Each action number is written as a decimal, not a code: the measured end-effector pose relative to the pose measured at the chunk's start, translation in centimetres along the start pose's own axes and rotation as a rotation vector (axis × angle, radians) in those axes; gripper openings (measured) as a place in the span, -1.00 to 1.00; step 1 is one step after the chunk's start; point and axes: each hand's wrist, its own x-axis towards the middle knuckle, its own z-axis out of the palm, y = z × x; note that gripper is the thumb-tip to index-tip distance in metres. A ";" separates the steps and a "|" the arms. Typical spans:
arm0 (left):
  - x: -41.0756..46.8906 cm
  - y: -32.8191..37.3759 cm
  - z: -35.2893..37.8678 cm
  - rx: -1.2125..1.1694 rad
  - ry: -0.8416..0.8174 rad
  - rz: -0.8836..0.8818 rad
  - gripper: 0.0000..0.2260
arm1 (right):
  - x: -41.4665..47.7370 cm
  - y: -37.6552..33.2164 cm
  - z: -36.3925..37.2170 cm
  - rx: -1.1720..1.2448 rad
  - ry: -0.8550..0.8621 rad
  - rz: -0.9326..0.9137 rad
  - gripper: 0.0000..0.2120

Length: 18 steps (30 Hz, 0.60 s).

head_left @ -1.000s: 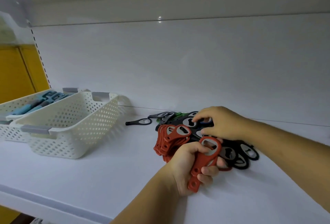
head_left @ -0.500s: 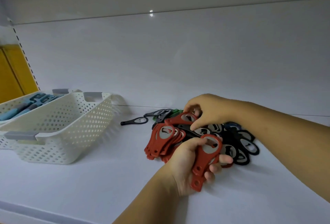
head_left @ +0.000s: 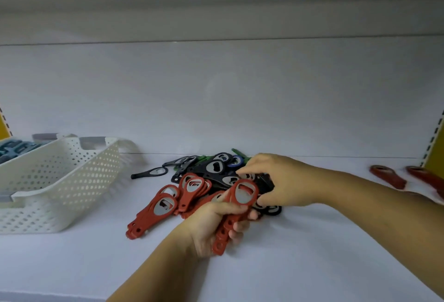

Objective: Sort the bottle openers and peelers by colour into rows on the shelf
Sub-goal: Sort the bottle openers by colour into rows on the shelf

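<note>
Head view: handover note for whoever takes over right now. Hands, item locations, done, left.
Left hand holds a bunch of red openers. Right hand is curled over the black openers in the mixed pile; whether it holds one is unclear.
Loose red openers lie left of the pile; green openers and a blue opener at its back; two red ones far right on the shelf.
Done: reds partly gathered. Left: no colour rows yet; blue-grey tools sit in the far basket.

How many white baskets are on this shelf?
2: the near basket at the left, and the far basket behind it, partly cut off, holding blue tools.
</note>
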 end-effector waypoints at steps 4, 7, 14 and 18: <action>0.1 -0.3 0.3 -0.008 0.052 0.092 -0.54 | -3.3 0.5 0.8 0.149 0.231 0.141 -0.63; 0.0 -0.5 1.2 0.071 0.095 0.147 -0.42 | -6.0 0.8 2.3 0.310 0.264 0.243 -0.87; 1.7 -2.1 5.1 0.300 0.129 0.238 -0.26 | -10.7 0.0 4.6 0.610 0.186 0.394 -0.80; 3.9 -3.1 8.5 0.299 0.077 0.341 -0.30 | -11.9 0.8 5.2 0.594 0.210 0.451 -0.65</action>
